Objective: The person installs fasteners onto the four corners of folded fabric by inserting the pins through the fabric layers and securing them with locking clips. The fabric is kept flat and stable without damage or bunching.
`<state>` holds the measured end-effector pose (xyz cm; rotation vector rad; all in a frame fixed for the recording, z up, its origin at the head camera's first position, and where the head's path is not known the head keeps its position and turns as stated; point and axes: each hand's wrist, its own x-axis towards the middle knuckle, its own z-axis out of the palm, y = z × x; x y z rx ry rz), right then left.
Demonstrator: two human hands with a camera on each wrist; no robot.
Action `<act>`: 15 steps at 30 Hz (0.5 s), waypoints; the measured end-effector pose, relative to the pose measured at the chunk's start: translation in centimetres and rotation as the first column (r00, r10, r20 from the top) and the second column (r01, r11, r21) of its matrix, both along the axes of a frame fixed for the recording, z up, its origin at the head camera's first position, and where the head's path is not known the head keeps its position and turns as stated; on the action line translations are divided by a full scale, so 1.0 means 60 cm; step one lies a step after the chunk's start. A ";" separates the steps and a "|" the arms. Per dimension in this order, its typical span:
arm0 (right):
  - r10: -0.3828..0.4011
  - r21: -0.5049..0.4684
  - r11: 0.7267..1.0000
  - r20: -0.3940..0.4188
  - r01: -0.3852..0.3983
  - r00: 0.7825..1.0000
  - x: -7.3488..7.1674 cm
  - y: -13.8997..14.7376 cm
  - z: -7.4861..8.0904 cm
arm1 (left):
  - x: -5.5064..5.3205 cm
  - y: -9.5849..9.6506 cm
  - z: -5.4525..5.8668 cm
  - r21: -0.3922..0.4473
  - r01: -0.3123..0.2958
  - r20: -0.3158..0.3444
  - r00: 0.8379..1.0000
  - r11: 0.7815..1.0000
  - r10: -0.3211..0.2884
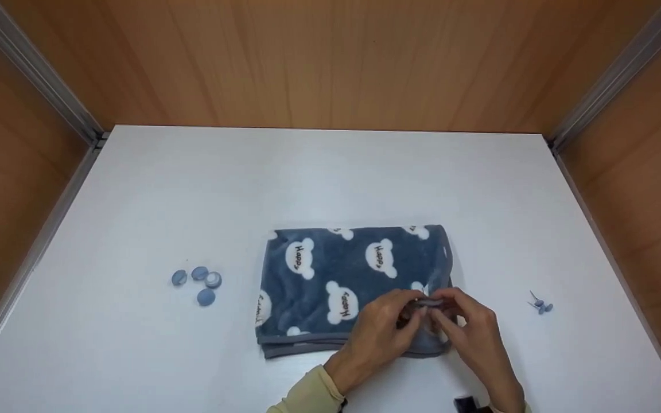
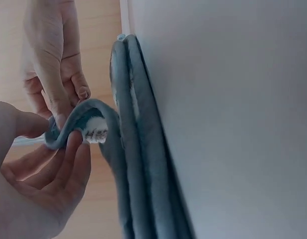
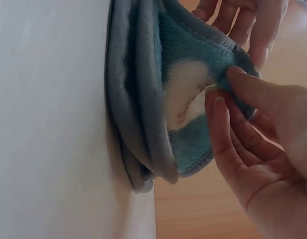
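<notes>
A folded blue fleece blanket with white bear heads and grey edging lies on the white table. At its near right part, my left hand pinches a raised stretch of the edge between thumb and fingers. My right hand pinches the same edge just beside it, fingertips close to the left ones. In the left wrist view the lifted blanket edge bends in a curve between both hands. From the right wrist, the thumb and fingers grip the fleece over a white patch; anything inside the pinch is hidden.
Several blue round caps lie on the table left of the blanket. To the right sits a small cluster of blue-headed pins, some points sticking up. Wooden panels border the table at the back and sides.
</notes>
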<state>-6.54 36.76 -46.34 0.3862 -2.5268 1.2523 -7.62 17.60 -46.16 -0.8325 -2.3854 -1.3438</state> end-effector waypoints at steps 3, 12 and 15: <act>0.006 -0.002 1.000 0.002 -0.006 1.000 -0.001 -0.001 0.000 | -0.002 -0.017 0.005 -0.043 -0.082 -0.069 0.995 0.996 0.079; -0.004 -0.021 1.000 0.036 0.004 0.999 0.002 0.000 0.002 | -0.017 -0.091 0.021 -0.052 -0.299 -0.262 0.925 0.953 0.276; -0.010 -0.028 1.000 0.054 0.011 0.999 0.002 -0.002 0.002 | -0.019 -0.122 0.024 -0.063 -0.367 -0.298 0.894 0.928 0.334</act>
